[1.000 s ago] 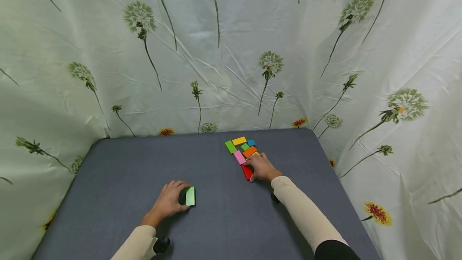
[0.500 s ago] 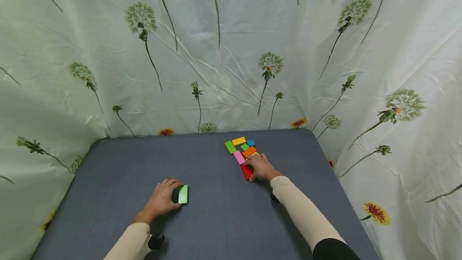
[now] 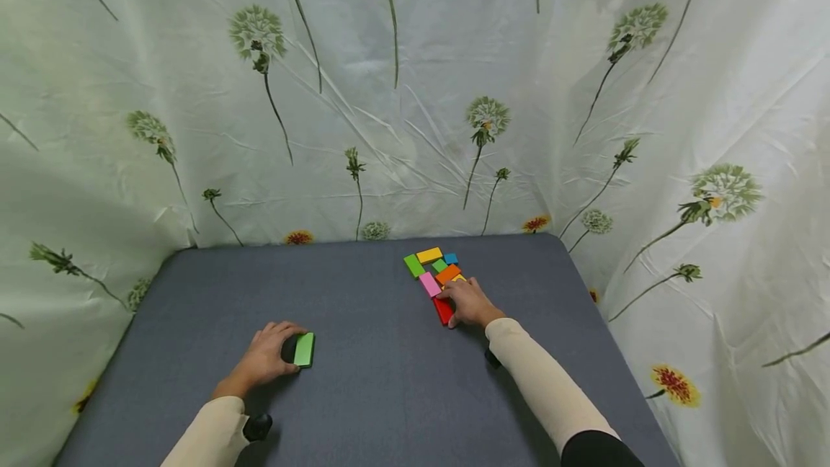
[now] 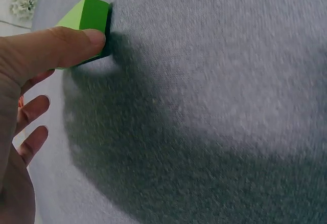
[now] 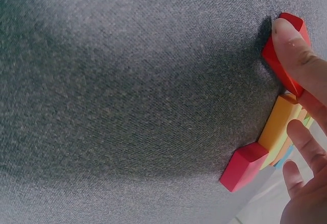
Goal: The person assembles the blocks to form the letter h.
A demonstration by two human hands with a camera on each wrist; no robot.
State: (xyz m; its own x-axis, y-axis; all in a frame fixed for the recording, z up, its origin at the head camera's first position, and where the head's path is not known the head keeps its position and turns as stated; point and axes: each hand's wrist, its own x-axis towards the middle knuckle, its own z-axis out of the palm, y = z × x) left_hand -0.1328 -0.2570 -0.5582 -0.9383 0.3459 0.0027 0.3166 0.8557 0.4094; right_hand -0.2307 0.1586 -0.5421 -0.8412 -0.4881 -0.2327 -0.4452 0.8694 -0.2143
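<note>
My left hand [image 3: 264,354] pinches a green block [image 3: 303,350] between thumb and fingers over the left half of the grey table. The left wrist view shows the thumb [image 4: 84,42] on its near face; whether its underside touches the table, I cannot tell. At the right, my right hand [image 3: 472,303] grips a red block [image 3: 443,310], thumb along one side. That block stands at the near end of a cluster, close to a pink block [image 3: 429,284]. A yellow block [image 5: 278,127] and a crimson block [image 5: 245,166] lie below the right fingers, mostly hidden from the head view.
The cluster also has an orange block [image 3: 448,274], a second yellow block [image 3: 429,255], a green block [image 3: 413,265], a smaller green one and a blue block [image 3: 450,259]. A dandelion-print curtain [image 3: 415,128] hangs behind the table [image 3: 363,409].
My left hand has carried the green block to the left across the table, away from the cluster. The right hand and the cluster stay where they were.
</note>
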